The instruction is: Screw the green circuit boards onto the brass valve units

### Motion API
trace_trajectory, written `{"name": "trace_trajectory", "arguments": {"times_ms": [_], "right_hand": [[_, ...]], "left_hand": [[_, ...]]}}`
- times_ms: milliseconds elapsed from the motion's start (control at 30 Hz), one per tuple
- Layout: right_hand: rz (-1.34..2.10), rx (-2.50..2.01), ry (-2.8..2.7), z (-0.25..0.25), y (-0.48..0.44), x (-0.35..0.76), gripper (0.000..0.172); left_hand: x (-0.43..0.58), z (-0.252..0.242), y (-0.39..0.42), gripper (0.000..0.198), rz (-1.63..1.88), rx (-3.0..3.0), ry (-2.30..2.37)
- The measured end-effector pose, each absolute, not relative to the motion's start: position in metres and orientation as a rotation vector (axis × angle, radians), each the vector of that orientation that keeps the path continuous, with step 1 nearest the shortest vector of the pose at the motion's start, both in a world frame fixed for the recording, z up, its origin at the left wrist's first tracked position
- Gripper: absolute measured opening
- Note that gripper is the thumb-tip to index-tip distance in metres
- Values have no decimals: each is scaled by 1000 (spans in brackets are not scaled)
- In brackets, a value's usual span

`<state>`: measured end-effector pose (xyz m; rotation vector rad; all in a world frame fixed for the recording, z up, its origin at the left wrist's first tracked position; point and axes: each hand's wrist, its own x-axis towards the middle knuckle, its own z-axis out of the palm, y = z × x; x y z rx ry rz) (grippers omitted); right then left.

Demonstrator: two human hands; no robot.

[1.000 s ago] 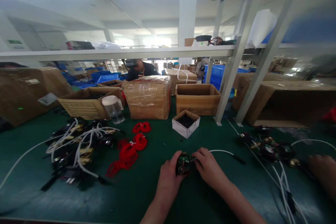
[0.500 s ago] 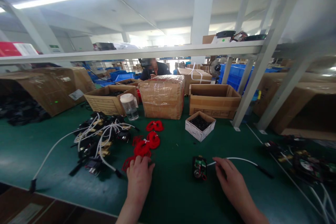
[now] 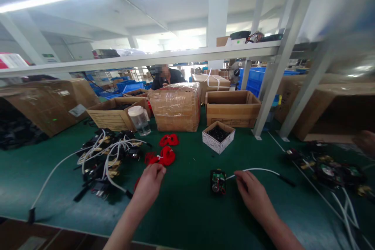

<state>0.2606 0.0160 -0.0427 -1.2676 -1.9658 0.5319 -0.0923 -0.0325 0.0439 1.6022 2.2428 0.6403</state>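
My left hand is at the near end of a row of red wire bundles, thumb and fingers pinched on one that it mostly covers. A further red bundle lies beyond. My right hand is closed, with its fingertips on a white cable. The cable runs from a small black module with a green circuit board and ends at the right in a black sleeve. The module rests on the green table, just left of my right hand. My right fingertips partly hide the cable.
A tangle of modules with white cables lies left; more modules lie right. A small box of black parts, a bottle and cartons stand behind. Another person's hand shows at the right edge. A metal post carries the shelf.
My left hand has moved slightly forward over a red bundle, its thumb now meeting the fingers. My right hand stays at the cable. Another person's hand has appeared at the right. The view has shifted.
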Motion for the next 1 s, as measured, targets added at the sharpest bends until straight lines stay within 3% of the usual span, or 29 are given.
{"name": "trace_trajectory", "arguments": {"times_ms": [267,467,700,867,1000], "right_hand": [[739,-1167,-1876,-3,1,243,22],[1371,-901,-1559,40,-18,218,32],[1897,-545,-1117,37,-36,200,47],[1894,-613,-995,35,-40,199,53],[1840,-682,-1086,32,-34,201,50]], "left_hand": [[-53,114,-51,32,922,1393,1625],[-2,129,-56,29,995,1040,1211],[17,106,-54,19,997,755,961],[16,75,-53,11,1010,571,1064],[19,60,-58,21,976,629,1069]]}}
